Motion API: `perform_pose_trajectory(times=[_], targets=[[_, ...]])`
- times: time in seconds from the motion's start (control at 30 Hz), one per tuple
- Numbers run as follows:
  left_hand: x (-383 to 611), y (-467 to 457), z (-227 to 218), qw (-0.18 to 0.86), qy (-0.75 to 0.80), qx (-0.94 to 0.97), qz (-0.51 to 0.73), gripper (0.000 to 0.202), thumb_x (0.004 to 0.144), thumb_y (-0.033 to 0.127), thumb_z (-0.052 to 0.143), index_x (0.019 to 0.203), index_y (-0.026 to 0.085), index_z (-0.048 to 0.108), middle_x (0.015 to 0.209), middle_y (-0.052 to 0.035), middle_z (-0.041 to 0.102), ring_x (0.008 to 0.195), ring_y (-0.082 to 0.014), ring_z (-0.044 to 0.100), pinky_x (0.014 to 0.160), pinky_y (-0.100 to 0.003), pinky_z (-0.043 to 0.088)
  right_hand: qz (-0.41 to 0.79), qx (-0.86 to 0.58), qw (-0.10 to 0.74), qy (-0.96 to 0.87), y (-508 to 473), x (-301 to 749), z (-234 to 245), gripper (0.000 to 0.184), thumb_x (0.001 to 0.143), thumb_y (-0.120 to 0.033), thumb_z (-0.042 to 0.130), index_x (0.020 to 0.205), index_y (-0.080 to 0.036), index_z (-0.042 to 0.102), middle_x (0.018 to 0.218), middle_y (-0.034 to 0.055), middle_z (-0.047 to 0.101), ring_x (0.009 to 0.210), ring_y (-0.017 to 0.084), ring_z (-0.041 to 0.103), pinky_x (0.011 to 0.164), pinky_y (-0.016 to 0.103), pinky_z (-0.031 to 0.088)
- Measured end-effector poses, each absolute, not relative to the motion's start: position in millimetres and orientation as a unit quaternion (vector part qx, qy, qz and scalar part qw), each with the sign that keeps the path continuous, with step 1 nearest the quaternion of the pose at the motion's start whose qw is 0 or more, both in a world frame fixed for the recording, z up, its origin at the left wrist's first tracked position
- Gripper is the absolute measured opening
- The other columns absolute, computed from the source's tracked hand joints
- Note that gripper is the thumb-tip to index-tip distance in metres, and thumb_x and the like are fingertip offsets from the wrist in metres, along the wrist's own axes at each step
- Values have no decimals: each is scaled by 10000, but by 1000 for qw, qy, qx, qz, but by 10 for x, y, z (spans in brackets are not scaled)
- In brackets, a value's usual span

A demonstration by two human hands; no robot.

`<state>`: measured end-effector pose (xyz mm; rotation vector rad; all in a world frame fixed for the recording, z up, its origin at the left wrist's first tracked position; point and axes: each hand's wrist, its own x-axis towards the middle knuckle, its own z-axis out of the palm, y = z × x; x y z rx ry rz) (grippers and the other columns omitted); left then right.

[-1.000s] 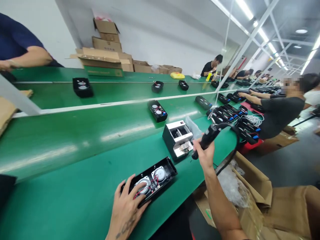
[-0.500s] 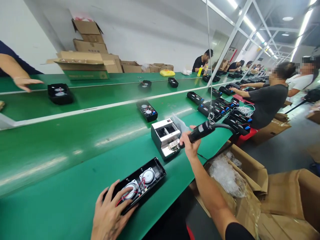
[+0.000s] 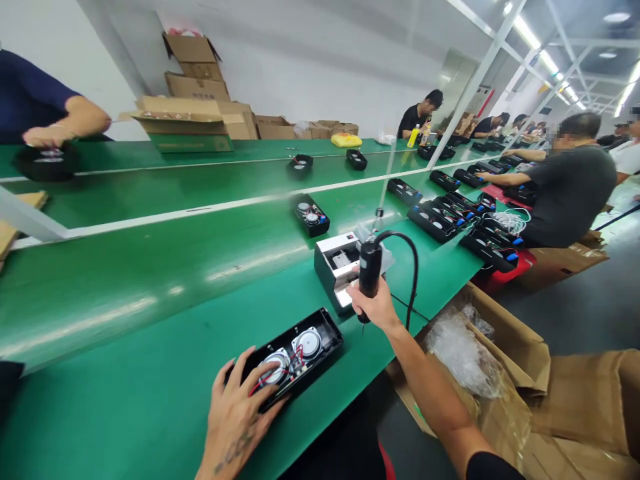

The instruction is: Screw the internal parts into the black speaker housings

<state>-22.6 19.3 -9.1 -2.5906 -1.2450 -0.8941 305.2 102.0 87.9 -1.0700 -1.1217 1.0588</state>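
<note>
Gripping the open black speaker housing (image 3: 325, 337), the left hand (image 3: 240, 407) lies over its near end, with the fingers (image 3: 235, 377) spread across the rim and inner floor. Inside the housing sit two round speakers (image 3: 293, 353), joined by red and black wires (image 3: 270, 380). The housing lies on the green belt (image 3: 150, 373), near its front edge.

The right hand (image 3: 375, 307) is clenched around a black electric screwdriver (image 3: 370, 270), held upright with its cord (image 3: 414, 280) arching over and down to the right. Just behind the screwdriver, a black-and-silver fixture (image 3: 325, 273) stands on the belt.

Below the belt's front edge, to the right, is an open cardboard box (image 3: 520, 343) holding plastic wrap (image 3: 463, 353). Further along the belt, black housings (image 3: 435, 223) lie in crowded rows, and a co-worker in a grey shirt (image 3: 570, 187) reaches both arms toward them. At the far left, on the second green belt (image 3: 150, 193), a co-worker's hand (image 3: 45, 137) rests on another black housing (image 3: 47, 163). Stacked cardboard boxes (image 3: 195, 87) stand against the far wall.
</note>
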Motion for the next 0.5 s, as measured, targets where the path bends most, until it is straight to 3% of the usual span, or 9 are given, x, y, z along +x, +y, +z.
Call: perform_pose_trajectory(times=[0.23, 0.37, 0.5], targets=[[-125, 59, 6, 13, -462, -844, -273, 63, 873, 304, 845, 825, 330, 813, 1171, -8, 832, 1422, -384, 597, 1189, -608, 411, 541, -291, 661, -431, 446, 2375, 915, 462, 961, -419, 803, 1315, -308, 527, 593, -148, 520, 348, 91, 426, 378, 231, 382], [-114, 11, 27, -8, -474, -841, -263, 59, 871, 354, 879, 855, 327, 829, 1197, -20, 822, 1451, -396, 580, 1221, -633, 392, 549, -223, 660, -462, 317, 1914, 837, 399, 1001, -383, 775, 1302, -354, 515, 638, -134, 530, 357, 94, 443, 374, 229, 388], [-115, -11, 17, -18, -479, -838, -262, 117, 882, 360, 869, 999, 360, 856, 1231, -31, 814, 1466, -406, 568, 1215, -643, 400, 555, -210, 634, -496, 290, 1659, 732, 424, 1008, -357, 762, 1326, -388, 483, 686, -131, 555, 398, 92, 472, 428, 236, 416]])
